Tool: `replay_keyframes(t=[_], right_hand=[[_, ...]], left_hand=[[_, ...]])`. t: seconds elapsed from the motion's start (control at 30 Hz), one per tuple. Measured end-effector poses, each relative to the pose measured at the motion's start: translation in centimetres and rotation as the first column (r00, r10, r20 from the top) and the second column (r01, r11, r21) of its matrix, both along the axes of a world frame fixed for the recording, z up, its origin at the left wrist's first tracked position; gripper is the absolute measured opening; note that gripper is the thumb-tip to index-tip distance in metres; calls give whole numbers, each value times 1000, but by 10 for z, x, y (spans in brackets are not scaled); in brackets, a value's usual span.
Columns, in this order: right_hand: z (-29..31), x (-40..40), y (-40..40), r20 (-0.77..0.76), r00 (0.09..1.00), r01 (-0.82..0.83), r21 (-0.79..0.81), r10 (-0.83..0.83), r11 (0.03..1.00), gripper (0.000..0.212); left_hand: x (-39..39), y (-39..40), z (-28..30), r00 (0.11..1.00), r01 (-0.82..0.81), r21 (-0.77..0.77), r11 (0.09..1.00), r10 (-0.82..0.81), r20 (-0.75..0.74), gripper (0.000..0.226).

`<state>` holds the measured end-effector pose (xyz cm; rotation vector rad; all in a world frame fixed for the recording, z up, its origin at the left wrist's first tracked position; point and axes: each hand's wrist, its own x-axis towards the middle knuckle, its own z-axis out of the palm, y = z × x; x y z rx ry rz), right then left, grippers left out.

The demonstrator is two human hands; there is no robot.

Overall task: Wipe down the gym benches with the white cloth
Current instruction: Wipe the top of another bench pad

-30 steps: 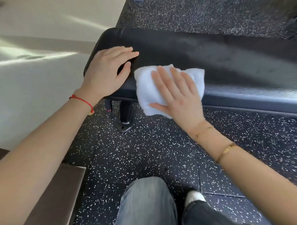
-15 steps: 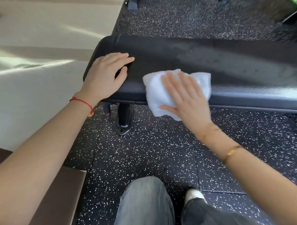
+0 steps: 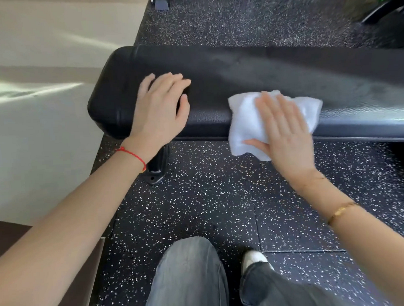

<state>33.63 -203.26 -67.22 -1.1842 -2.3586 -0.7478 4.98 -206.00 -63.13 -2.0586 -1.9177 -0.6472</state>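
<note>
The cloth (image 3: 245,118) is pressed flat against the near edge of the bench (image 3: 251,76) by the right hand (image 3: 286,135), fingers extended. The left hand (image 3: 159,110) is rested, released, on the bench end, holding nothing.

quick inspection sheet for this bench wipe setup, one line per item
surface: black padded bench, dull smears on top, glossy front edge at right
job's things: white cloth draped over the bench's front edge
clutter: nothing seen
grippers: left hand flat on the bench near its end, empty; right hand spread flat on the cloth, pressing it
cables: nothing seen
surroundings: speckled rubber floor, bench foot, pale floor at left, other equipment bases at top
</note>
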Motion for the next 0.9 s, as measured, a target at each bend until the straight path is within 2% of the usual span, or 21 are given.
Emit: replay_keyframes(t=[0.07,0.13,0.27,0.37,0.53,0.73,0.9], right_hand=[[3,31,-1,-67,995,73,-26,-75,997,86],[7,28,-1,-60,993,98,-43,-100,994,86],[11,-34,-4,77,997,6,-28,-4,1000,89],[13,-19,-3,137,990,-16,-45,22,999,84],[21,84,-1,36,978,208,-118,-205,971,85],[18,76,-1,64,966,259,-131,-252,957,91],[13,44,8,156,981,123,-49,-114,991,91]], left_hand=[[8,2,0,1000,12,-22,1000,-12,11,44],[17,3,0,999,20,-20,1000,-19,30,44],[43,9,2,995,38,-32,999,-35,88,43],[58,16,3,990,73,-38,997,-68,124,44],[77,23,5,987,96,-29,995,-91,135,39],[98,31,2,996,56,-48,997,-52,75,42],[101,31,-2,998,23,34,999,-25,60,42]])
